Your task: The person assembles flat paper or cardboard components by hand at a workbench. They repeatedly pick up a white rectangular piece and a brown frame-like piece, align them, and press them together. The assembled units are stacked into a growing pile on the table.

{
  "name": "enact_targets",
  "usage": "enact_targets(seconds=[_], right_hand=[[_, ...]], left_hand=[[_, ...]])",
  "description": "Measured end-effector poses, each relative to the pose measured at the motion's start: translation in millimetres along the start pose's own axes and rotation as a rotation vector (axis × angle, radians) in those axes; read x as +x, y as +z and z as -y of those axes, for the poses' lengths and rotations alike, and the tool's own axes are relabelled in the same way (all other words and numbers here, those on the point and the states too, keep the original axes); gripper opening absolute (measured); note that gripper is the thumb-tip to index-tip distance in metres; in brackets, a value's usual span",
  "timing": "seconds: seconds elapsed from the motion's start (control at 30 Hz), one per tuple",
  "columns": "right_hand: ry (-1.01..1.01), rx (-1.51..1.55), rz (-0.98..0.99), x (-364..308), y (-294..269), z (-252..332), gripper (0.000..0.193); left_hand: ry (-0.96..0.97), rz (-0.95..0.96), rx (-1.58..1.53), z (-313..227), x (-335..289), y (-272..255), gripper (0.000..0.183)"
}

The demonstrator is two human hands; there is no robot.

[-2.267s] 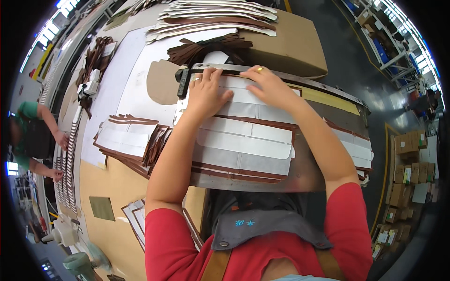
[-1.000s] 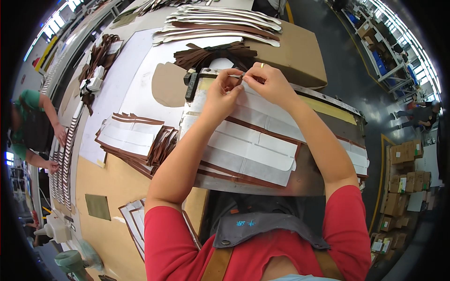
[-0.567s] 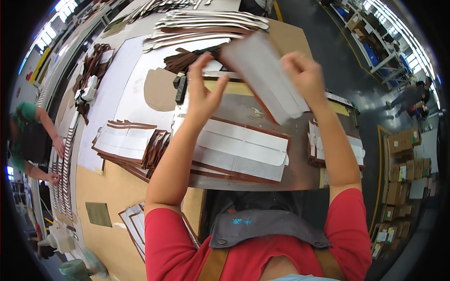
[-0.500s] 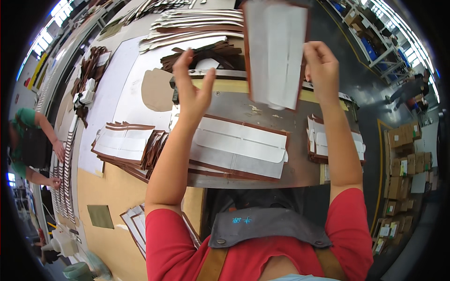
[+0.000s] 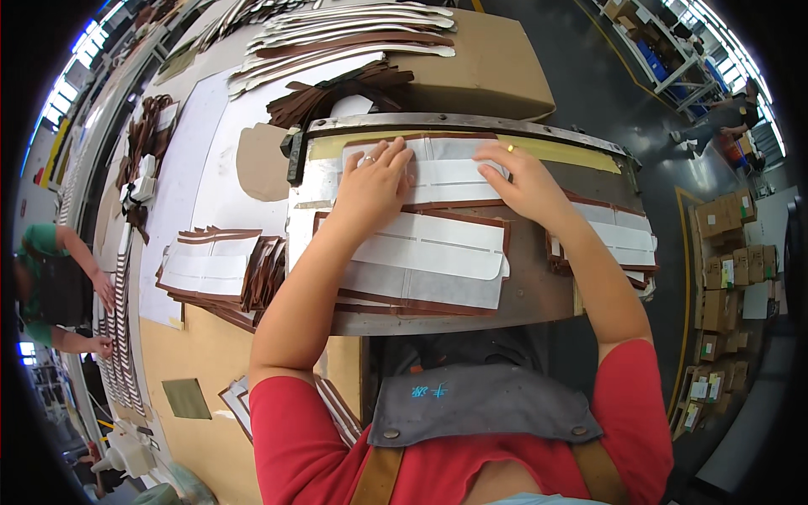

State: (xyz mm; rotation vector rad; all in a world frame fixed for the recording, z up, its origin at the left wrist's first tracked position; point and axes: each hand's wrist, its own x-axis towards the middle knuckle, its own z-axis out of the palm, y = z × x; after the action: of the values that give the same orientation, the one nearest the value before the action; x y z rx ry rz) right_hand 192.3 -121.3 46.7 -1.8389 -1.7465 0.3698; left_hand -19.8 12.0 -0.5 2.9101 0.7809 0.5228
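A flat brown-edged panel with white backing (image 5: 450,172) lies across the far part of the metal work plate (image 5: 539,290). My left hand (image 5: 376,181) rests on its left part, fingers spread and flat. At its right end my right hand (image 5: 522,178) touches the panel, thumb and fingers apart; the panel's right edge is partly hidden under it. Nearer to me, more white-backed panels (image 5: 429,248) of the same kind lie overlapping, partly covered by my left forearm. A stack of similar panels (image 5: 210,261) sits left of the plate, another stack (image 5: 614,236) beside my right forearm.
A metal bar (image 5: 471,122) runs along the plate's far edge, with a cardboard box (image 5: 480,67) behind it. Brown strips (image 5: 345,93) and piled white and brown strips (image 5: 345,38) lie at the far left. A co-worker's hands (image 5: 103,316) work at the left.
The panel my right hand held up has come down flat onto the far part of the plate. My left hand has moved from the air onto it.
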Motion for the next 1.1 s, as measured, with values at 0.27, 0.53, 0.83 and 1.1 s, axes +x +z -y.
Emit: enact_targets(seconds=[0.27,0.53,0.83,1.1], right_hand=[[-0.091,-0.370,-0.054,-4,20,-29,0.033],[-0.118,-0.468,-0.110,0,22,-36,0.034],[-0.079,-0.435,-0.092,1,18,-22,0.033],[-0.060,-0.485,-0.023,3,13,-13,0.032]], left_hand=[[-0.125,0.068,0.043,-13,2,-3,0.043],[-0.114,0.064,0.042,-13,5,2,0.045],[-0.044,-0.074,0.033,-14,1,5,0.042],[-0.042,-0.114,0.062,-16,0,10,0.041]])
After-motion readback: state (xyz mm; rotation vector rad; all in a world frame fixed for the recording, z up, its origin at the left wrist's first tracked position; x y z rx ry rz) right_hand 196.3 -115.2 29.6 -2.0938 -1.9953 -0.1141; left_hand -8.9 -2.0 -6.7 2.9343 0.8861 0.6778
